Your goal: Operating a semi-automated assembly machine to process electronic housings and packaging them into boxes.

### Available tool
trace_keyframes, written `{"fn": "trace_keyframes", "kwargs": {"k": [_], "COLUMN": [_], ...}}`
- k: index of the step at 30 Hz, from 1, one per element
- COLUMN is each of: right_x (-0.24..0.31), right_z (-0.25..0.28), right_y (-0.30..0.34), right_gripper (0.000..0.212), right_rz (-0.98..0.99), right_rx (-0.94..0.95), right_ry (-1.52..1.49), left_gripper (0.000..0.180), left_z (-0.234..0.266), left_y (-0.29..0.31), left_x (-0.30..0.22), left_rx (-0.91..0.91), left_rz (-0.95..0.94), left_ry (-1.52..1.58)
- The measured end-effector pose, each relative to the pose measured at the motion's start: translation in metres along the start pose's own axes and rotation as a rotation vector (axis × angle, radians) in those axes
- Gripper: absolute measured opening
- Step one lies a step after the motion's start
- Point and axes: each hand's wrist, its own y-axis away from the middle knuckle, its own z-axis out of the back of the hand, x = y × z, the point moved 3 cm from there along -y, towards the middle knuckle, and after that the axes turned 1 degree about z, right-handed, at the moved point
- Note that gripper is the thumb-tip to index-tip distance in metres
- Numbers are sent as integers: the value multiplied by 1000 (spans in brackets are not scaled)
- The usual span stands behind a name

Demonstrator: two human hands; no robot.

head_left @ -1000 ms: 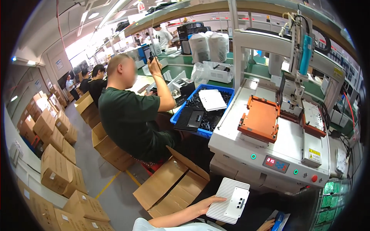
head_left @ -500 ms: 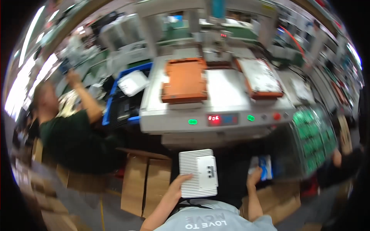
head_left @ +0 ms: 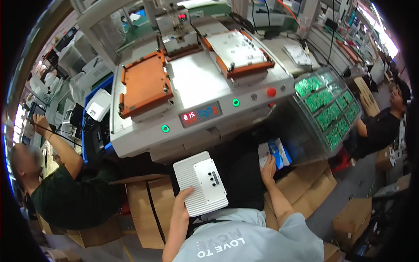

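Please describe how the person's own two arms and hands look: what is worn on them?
Both forearms are bare, with no gloves on the left hand or the right hand. No watch or wristband shows. Short light grey-blue sleeves of a T-shirt with white lettering on its front cover only the upper arms.

Ribbed housing (head_left: 200,183) before machine (head_left: 196,87); circuit-board rack (head_left: 329,107) right of machine (cardboard boxes (head_left: 142,205) lower left).

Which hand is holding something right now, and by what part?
The left hand holds the white ribbed housing by its lower left edge. The right hand rests on a blue and white box; a grip cannot be told.
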Motion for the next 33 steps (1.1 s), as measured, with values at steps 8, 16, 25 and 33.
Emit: {"fn": "trace_keyframes", "kwargs": {"k": [8,16,25,33], "right_x": [19,163,290,294], "right_z": [31,190,206,202], "right_y": [-22,-96,-80,-75], "right_gripper": [76,80,70,68], "right_rz": [-99,538,1321,1443], "right_rx": [-178,411,1010,999], "right_ry": [-252,-575,-710,-617], "left_gripper": [32,39,48,55], "left_z": [-17,-47,-58,-56], "left_y": [9,10,-5,4], "left_x": [2,-26,-44,-49], "left_rx": [26,24,332,304], "left_rz": [36,53,241,265], "left_ry": [9,-397,-566,-530]}}
